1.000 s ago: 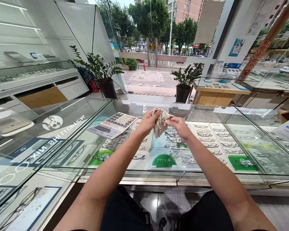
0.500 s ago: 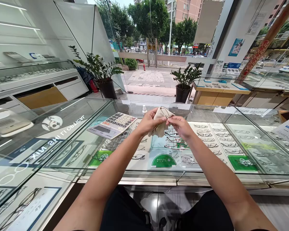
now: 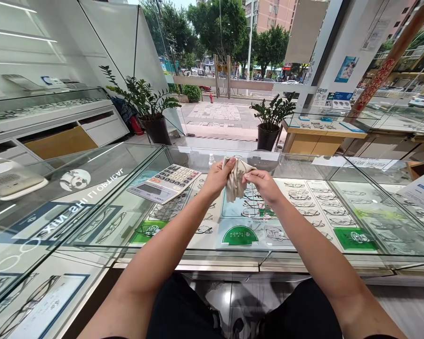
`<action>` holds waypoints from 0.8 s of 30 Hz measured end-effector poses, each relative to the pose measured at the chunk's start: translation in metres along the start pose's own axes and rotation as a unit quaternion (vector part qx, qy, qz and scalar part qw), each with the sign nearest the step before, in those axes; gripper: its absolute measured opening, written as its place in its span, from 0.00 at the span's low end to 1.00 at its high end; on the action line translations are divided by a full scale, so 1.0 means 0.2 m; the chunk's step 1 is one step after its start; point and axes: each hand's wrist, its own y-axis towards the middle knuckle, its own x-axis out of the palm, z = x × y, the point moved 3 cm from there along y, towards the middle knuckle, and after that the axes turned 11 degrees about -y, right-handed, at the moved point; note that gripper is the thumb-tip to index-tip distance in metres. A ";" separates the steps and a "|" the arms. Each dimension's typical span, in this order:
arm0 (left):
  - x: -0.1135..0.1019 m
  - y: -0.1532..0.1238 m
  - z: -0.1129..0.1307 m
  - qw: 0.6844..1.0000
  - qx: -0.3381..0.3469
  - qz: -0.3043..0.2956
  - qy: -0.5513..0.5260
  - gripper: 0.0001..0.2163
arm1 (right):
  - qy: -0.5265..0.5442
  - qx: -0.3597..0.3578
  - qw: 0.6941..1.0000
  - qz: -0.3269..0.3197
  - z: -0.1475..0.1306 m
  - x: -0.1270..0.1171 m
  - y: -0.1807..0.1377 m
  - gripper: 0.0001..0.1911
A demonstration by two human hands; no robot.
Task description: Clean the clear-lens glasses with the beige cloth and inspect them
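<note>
Below, the glass display case (image 3: pixel 226 254) holds rows of eyeglasses (image 3: pixel 330 204); above it, the left hand (image 3: pixel 216 180) and right hand (image 3: pixel 264 184), fingers closed, pinch one beige cloth (image 3: pixel 236 183).

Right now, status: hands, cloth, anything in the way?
Left hand grips beige cloth, right hand pinches its right side. Cloth bunched above glass display counter. White bottle close beyond left hand, desktop calculator further left; neither looks obstructive.
</note>
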 end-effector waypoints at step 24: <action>-0.03 -0.03 0.07 0.876 -0.017 -0.108 0.471 0.19 | 0.113 -0.075 0.987 0.092 -0.09 -0.16 0.02 0.20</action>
